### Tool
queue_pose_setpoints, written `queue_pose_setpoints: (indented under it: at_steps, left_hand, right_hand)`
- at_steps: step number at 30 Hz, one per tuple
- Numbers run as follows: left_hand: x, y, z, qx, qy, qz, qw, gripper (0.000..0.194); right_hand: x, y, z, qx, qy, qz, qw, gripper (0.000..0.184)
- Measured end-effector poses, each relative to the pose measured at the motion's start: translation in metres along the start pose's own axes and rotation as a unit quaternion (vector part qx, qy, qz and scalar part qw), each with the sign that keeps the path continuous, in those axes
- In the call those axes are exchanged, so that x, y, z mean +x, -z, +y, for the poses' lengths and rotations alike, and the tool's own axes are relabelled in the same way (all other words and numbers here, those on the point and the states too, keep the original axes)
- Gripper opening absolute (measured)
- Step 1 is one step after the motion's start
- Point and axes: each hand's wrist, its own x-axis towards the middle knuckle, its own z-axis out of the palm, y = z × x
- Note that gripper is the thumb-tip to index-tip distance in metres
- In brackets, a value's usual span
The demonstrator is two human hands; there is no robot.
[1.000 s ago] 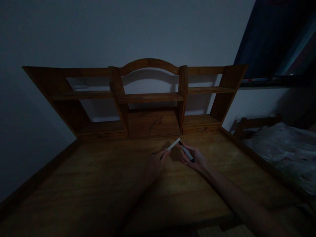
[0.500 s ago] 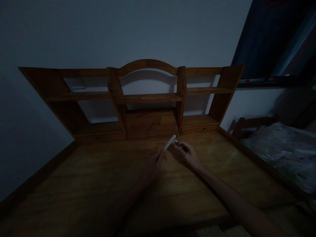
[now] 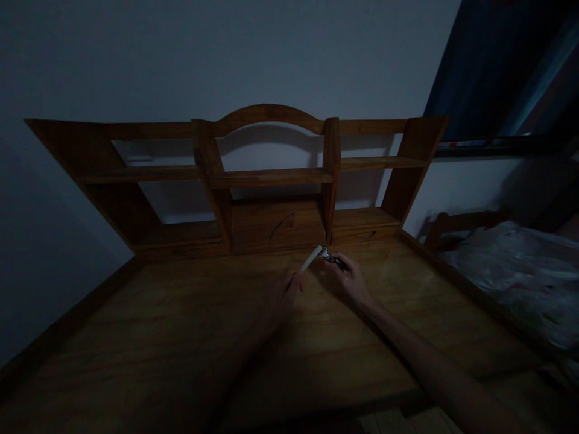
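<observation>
Stick [image 3: 310, 258], pale and slim, slants just below and right of the frame's centre, its lower end clamped in the left hand [image 3: 281, 295]; further right, the right hand [image 3: 354, 281] is closed around a small dark tool [image 3: 333, 260] whose shiny end sits by the stick's tip, contact too dim to tell, over the wooden surface [image 3: 158, 337]

I'm standing in what is looking like a dim room in a home: a wooden desk [image 3: 181, 325] is carrying an arched shelf unit [image 3: 271, 178] against a plain wall [image 3: 271, 54], a dark window [image 3: 479, 78] is showing rightward, and crumpled plastic [image 3: 511, 271] is lying by a wooden rail [image 3: 470, 221].
</observation>
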Motion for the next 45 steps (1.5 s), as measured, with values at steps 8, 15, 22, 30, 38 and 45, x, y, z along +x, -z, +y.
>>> queue_pose_setpoints:
  at_steps: [8,15,22,30,38,45]
  left_hand:
    - [0.007,-0.002,-0.01,-0.004,0.044,0.014,0.999,0.055]
    - [0.001,0.0,-0.004,-0.058,-0.006,0.002,0.998,0.054]
    - [0.006,-0.002,-0.009,-0.039,0.017,0.009,0.999,0.055]
    - [0.005,-0.003,-0.005,-0.008,0.02,-0.029,0.999,0.055]
    - [0.0,0.0,-0.004,-0.04,0.013,-0.019,0.999,0.055]
    - [0.005,-0.001,-0.007,-0.02,0.041,-0.002,0.999,0.058]
  right_hand:
    - [-0.001,0.001,-0.002,-0.018,0.018,-0.015,1.0,0.019]
    - [-0.001,0.001,-0.003,-0.019,0.021,-0.022,0.999,0.017]
    - [-0.003,0.0,-0.006,-0.013,0.013,-0.021,1.0,0.016]
    - [-0.003,0.0,-0.002,-0.005,-0.003,-0.021,1.0,0.018]
    - [-0.002,0.0,-0.004,-0.001,-0.002,-0.026,1.0,0.018]
    - [-0.003,0.0,-0.005,-0.003,0.002,-0.021,1.0,0.02]
